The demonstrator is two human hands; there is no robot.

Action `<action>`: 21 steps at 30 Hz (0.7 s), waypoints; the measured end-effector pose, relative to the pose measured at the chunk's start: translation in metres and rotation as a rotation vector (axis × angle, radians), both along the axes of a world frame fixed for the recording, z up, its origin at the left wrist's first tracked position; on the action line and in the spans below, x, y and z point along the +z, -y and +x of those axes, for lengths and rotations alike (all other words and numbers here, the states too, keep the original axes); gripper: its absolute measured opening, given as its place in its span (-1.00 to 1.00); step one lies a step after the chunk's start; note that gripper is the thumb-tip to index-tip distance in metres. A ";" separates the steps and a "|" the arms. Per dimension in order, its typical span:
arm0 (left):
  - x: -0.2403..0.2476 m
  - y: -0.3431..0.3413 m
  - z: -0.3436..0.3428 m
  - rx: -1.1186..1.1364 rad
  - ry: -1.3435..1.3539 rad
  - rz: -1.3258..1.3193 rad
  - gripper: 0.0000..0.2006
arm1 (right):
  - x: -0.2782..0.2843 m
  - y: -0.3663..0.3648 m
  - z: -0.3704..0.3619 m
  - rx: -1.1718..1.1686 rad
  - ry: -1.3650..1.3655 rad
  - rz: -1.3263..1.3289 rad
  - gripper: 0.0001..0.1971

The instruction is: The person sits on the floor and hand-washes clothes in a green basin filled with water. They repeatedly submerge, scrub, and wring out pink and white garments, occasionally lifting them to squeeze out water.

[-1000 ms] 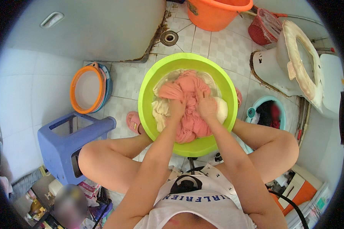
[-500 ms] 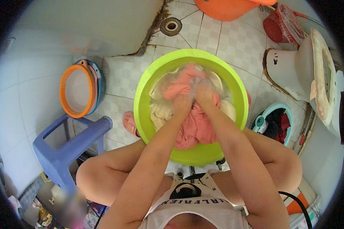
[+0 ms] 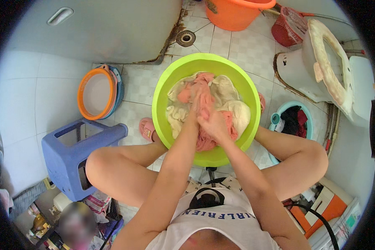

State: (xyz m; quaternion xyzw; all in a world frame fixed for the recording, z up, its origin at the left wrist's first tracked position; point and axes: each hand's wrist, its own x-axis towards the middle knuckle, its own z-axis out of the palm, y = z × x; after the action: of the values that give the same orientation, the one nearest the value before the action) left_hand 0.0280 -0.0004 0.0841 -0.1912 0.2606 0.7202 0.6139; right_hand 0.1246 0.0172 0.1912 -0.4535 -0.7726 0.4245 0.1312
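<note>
The fingers of my left hand lay against the pink cloth mid-frame, their grip too blurred to tell; those of my right hand clenched it. Slick folds could have slipped loose, or hard rubbing splashed over the lime basin. Soft, wrinkled pink met puffed cream cloth right of centre, within smooth, round plastic.

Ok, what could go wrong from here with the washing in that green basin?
Colour transfer: the pink cloth, with the left hand and right hand on it, lies against cream cloth in the same green basin, so any loose dye might tint it.

Splashing: vigorous rubbing could send water over the rim, perhaps making the tiled floor slippery near the pink slipper.
</note>
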 end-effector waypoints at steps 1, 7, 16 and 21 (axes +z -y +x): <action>0.004 0.003 0.005 -0.021 0.006 0.042 -0.43 | 0.003 0.004 0.005 0.003 0.033 0.037 -0.59; 0.026 0.029 0.024 -0.078 -0.149 -0.137 -0.37 | 0.035 -0.007 0.001 -0.066 0.176 0.057 -0.48; 0.053 0.045 0.009 -0.065 -0.006 -0.064 -0.31 | 0.025 -0.050 0.024 0.167 0.169 -0.460 -0.41; 0.078 0.029 0.005 -0.021 -0.338 -0.087 -0.39 | 0.029 -0.031 0.009 0.315 -0.206 -0.496 -0.20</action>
State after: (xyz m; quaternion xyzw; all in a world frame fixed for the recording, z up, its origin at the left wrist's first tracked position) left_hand 0.0326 -0.0294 0.1626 -0.0911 0.3932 0.7235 0.5600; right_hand 0.1335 0.0485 0.2206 -0.3012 -0.6887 0.6590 0.0267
